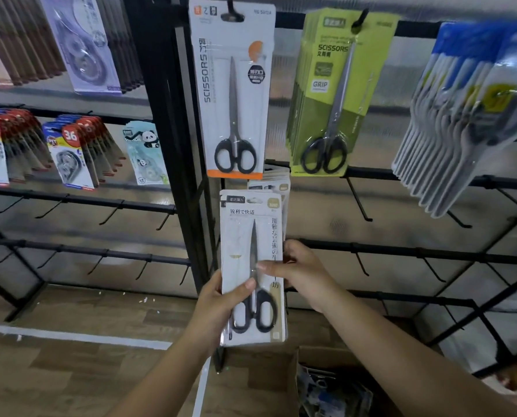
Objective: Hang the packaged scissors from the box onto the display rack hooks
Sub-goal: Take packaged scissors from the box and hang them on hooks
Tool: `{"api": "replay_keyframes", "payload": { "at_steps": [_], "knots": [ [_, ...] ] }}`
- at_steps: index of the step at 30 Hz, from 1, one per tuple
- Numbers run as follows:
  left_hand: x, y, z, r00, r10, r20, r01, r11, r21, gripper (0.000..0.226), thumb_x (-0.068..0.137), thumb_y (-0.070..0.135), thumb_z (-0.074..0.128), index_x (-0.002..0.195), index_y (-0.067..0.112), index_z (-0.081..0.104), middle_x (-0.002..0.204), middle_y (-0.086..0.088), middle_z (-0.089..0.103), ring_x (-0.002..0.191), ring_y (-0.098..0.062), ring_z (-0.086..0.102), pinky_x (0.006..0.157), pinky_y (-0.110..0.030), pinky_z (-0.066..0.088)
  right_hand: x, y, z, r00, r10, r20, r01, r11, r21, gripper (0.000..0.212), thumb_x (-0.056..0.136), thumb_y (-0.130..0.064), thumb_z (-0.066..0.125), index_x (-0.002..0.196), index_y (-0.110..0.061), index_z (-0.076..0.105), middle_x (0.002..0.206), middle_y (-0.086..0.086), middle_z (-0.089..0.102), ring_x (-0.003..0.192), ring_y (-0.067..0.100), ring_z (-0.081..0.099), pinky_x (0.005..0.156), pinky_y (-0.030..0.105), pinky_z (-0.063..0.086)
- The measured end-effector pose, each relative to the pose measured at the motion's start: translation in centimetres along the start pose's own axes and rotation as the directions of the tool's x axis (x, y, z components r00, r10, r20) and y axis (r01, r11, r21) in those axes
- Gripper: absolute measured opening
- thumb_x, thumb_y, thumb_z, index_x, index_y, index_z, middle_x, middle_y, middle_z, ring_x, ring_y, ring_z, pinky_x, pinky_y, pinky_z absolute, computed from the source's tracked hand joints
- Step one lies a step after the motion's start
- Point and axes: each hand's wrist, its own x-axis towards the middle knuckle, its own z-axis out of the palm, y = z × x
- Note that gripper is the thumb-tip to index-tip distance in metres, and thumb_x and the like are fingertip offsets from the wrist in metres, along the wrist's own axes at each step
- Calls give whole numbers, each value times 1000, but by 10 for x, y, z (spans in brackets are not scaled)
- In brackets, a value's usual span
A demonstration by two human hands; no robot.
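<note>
So on my feed, far left there's a rack of correction tape packs (70,152) hanging in rows, with a panda-print pack (144,153) next to them and a few bare hooks (109,210) on the rails below. Moving in, the left hand (221,308) grips the lower left edge of a white pack of scissors (252,266), thumb curled over the front of the card near the black handles, fingers hidden behind it. That pack stands upright in front of the black rack post (173,145), and at least one more similar card sits right behind it, I can't tell how many. Directly above hangs another white scissors pack with an orange bottom strip (234,91) on its hook. The right hand (301,269) pinches the held pack's right edge about halfway up, thumb on the front. Further right a stack of green scissors packs (335,94) hangs on a hook, then a blurry bunch of blue-topped packs (468,109). Down at the bottom right is the open cardboard box (296,383) on the wood floor, with something plastic-wrapped inside that I can't make out
</note>
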Motion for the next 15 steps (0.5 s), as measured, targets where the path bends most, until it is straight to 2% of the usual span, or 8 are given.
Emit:
{"api": "replay_keyframes", "payload": {
  "at_steps": [2, 4, 6, 9, 11, 15],
  "knots": [
    [-6, -2, 4, 1000, -3, -17, 3, 1000, -5, 72, 61, 51, 80, 119, 15, 58, 98, 0, 74, 88, -14, 71, 65, -18, 54, 0, 5, -1, 999, -28, -32, 29, 999, 40, 22, 78, -3, 72, 95, -14, 62, 93, -3, 69, 86, 13, 67, 63, 18, 52],
    [-10, 0, 5, 999, -30, -27, 29, 999, -26, 59, 73, 53, 56, 117, 14, 60, 94, -2, 75, 84, -15, 71, 61, -20, 54, -1, 8, -1, 995, -68, -67, 73, 995, 69, 20, 79, 2, 69, 93, -13, 66, 94, 0, 71, 86, 16, 68, 67, 21, 54],
    [-11, 1, 5, 996, -77, -37, 74, 994, -85, 54, 77, 51, 45, 112, 13, 63, 95, -8, 74, 83, -19, 72, 58, -25, 55, -2, 10, -2, 991, -96, -97, 109, 986, 128, 22, 81, 6, 65, 89, -14, 68, 91, 0, 72, 82, 15, 69, 66, 21, 55],
    [-16, 2, 4, 991, -91, -94, 78, 988, -133, 42, 86, 37, 54, 113, 6, 63, 99, -17, 72, 87, -30, 71, 60, -31, 57, -2, 12, -1, 986, -105, -133, 130, 972, 196, 23, 82, 8, 62, 85, -15, 67, 83, -3, 72, 71, 8, 68, 61, 18, 52],
    [-20, 1, 3, 986, -96, -137, 76, 987, -142, 30, 91, 28, 56, 110, 7, 65, 96, -16, 73, 85, -30, 71, 60, -31, 58, -1, 16, 0, 980, -102, -170, 137, 969, 205, 20, 83, 5, 63, 85, -15, 65, 82, -3, 71, 70, 6, 68, 62, 17, 52],
    [-20, 5, -12, 962, -81, -259, 49, 991, -126, 23, 92, 28, 57, 102, 10, 67, 86, -10, 75, 75, -22, 72, 60, -27, 55, 3, 23, -3, 968, -56, -243, 103, 977, 187, 9, 86, -8, 65, 86, -17, 65, 89, 1, 70, 84, 17, 66, 73, 28, 52]
  ]
}}
